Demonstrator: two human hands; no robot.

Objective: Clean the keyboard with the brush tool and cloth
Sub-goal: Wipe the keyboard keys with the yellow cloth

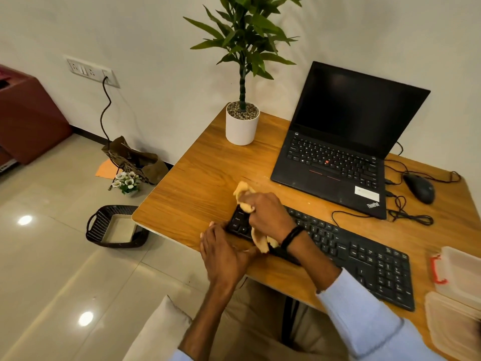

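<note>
A black keyboard (359, 254) lies along the near edge of the wooden table (197, 178). My right hand (265, 212) grips a crumpled yellow cloth (243, 194) and presses it onto the keyboard's left end. My left hand (223, 251) rests with straight fingers against the keyboard's left edge. No brush tool is in view.
An open black laptop (338, 142) stands behind the keyboard, with a black mouse (420, 188) and cables to its right. A potted plant (242, 121) stands at the back. Clear plastic containers (458, 277) sit at the right edge. A dark basket (114, 226) is on the floor.
</note>
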